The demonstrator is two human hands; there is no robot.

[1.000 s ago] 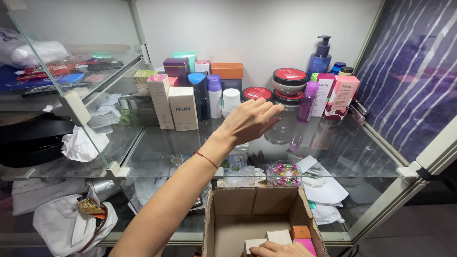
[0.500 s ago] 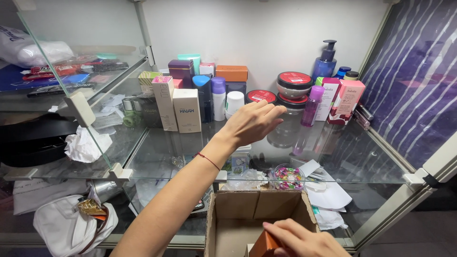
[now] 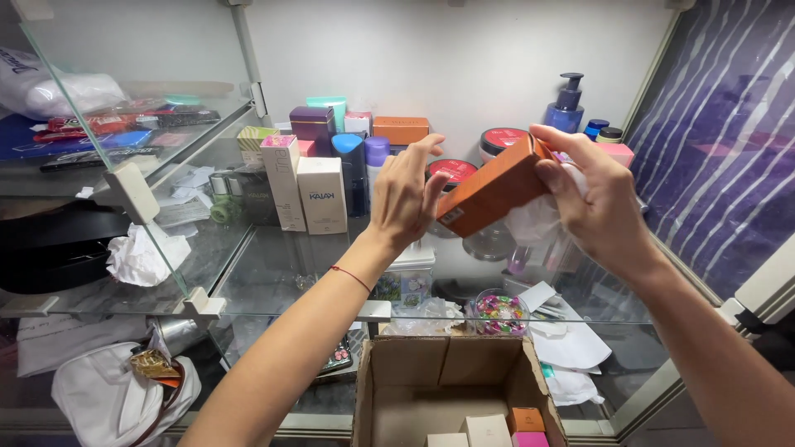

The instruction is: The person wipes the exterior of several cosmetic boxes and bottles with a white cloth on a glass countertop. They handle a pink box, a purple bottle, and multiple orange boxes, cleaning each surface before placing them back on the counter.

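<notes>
My right hand (image 3: pixel 598 192) holds an orange rectangular box (image 3: pixel 490 188) by its far end, tilted, above the glass shelf (image 3: pixel 273 265), with a bit of white paper (image 3: pixel 534 219) in the same grip. My left hand (image 3: pixel 404 194) is raised with fingers spread, its fingertips just at the box's near end. Below me stands an open cardboard box (image 3: pixel 451 385) with several small cartons (image 3: pixel 487 430) inside.
Cosmetic boxes (image 3: pixel 321 194), bottles (image 3: pixel 566 103) and round jars (image 3: pixel 501 139) line the back of the shelf. A glass side panel (image 3: pixel 124 132) stands at left, a purple striped panel (image 3: pixel 729 132) at right. Crumpled paper (image 3: pixel 139 257) and a white bag (image 3: pixel 116 397) lie lower left.
My right hand rose out of the cardboard box with the orange box up to shelf height. My left hand drew back from the jars and met the box.
</notes>
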